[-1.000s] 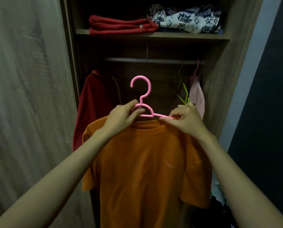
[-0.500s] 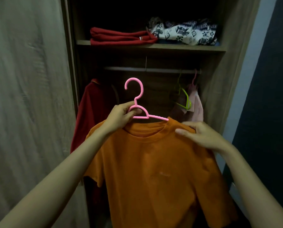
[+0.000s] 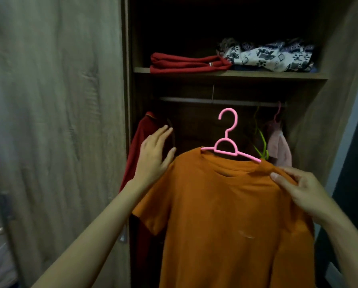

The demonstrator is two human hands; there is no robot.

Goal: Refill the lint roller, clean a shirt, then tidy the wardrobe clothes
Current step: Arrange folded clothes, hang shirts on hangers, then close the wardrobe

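An orange T-shirt point(image 3: 226, 215) hangs on a pink hanger point(image 3: 226, 142) in front of the open wardrobe. My right hand point(image 3: 300, 192) grips the shirt's right shoulder with the hanger arm inside and holds it up below the rail point(image 3: 194, 100). My left hand point(image 3: 153, 156) is open, fingers spread, off the hanger. It reaches toward a red garment point(image 3: 140, 146) hanging at the left end of the rail.
A green hanger point(image 3: 262, 146) and a pale pink garment point(image 3: 279, 146) hang at the rail's right end. On the shelf point(image 3: 278, 75) above lie folded red clothes point(image 3: 186, 63) and a patterned cloth point(image 3: 267, 56). The wardrobe door point(image 3: 55, 121) stands at the left.
My left hand has let go of the pink hanger and moved left toward the red garment. My right hand now carries the shirt alone, and hanger and shirt have shifted right.
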